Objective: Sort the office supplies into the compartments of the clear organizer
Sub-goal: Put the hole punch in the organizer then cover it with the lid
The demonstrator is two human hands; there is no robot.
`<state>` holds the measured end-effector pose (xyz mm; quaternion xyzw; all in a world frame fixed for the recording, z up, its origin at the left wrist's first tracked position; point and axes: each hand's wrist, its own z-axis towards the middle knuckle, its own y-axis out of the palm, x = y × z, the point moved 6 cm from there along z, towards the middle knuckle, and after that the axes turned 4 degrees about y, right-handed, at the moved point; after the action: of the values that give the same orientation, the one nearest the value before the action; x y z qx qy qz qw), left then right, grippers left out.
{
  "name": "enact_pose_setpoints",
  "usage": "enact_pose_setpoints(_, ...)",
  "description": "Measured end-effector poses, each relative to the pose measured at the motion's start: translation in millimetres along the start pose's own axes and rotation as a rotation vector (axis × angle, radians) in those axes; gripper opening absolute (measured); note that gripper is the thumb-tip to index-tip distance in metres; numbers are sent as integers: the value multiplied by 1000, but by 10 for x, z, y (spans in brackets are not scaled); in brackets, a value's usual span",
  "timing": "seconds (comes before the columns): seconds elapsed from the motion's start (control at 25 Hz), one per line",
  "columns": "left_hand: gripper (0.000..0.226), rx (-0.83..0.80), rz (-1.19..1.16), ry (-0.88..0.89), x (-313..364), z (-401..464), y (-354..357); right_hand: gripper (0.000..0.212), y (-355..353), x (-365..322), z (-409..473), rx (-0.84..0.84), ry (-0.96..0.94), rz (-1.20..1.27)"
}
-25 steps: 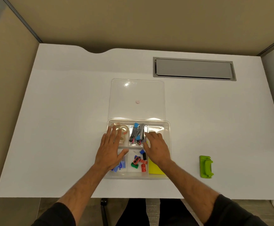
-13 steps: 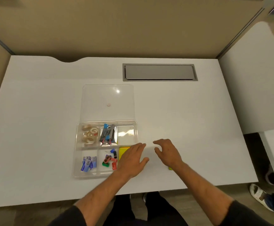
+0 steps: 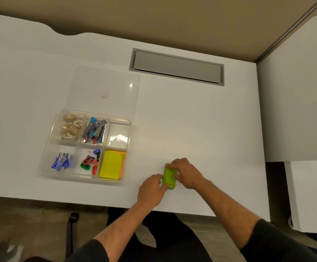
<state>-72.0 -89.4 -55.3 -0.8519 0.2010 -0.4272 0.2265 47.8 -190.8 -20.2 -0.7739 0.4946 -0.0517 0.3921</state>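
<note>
Green hole punch (image 3: pixel 169 176) sits on the white bench (image 3: pixel 201 120), well right of the clear organizer (image 3: pixel 46 163), near the bench's front edge. Both hands on it: right hand (image 3: pixel 187 173) curls over its far end and right side, left hand (image 3: pixel 151 188) has fingers (image 3: pixel 162 183) against its left side. It looks like a two-sided grip, not yet lifted as far as I can tell.

Organizer status: tape rolls (image 3: pixel 70 127) back-left, staplers (image 3: pixel 95 131) back-middle, back-right compartment (image 3: pixel 119 136) bare, blue packets (image 3: pixel 61 162) front-left, sharpeners (image 3: pixel 89 163) front-middle, yellow sticky notes (image 3: pixel 111 164) front-right. Lid (image 3: pixel 104 87) lies flat just behind the organizer.

Risks, my read:
- The punch is smooth plastic, and the grip is on its sides only, so it could slip or rotate on lift.
- It may be a tight fit in the bare compartment. If it catches a divider, it ends up tilted or nudges the staplers.
- The organizer is light and unanchored, so a hard drop-in could shove it across the bench.
- If the base cap is loose, it could shed paper chads. I can't tell from here.
</note>
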Motion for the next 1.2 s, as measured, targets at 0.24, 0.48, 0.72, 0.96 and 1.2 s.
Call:
enact_pose_setpoints(0.24, 13, 89, -147, -33, 71, 50, 119, 36, 49, 65, 164, 52, 9, 115)
enact_pose_setpoints(0.48, 11, 146, -186, 45, 172, 75, -109, 24, -158, -10, 117, 103, -55, 311)
enact_pose_setpoints(0.72, 9, 152, -161, 174, 220, 64, -919, 42, -483, -488, -94, 237, -259, 373)
enact_pose_setpoints(0.96, 3, 32, -111, 358, 134, 16, -1601, 24, -623, -1065, -65, 233, -190, 423)
enact_pose_setpoints(1.2, 33, 61, 21, 476, -254, 43, -2055, 25, -509, -1393, 111, 252, -9, 424)
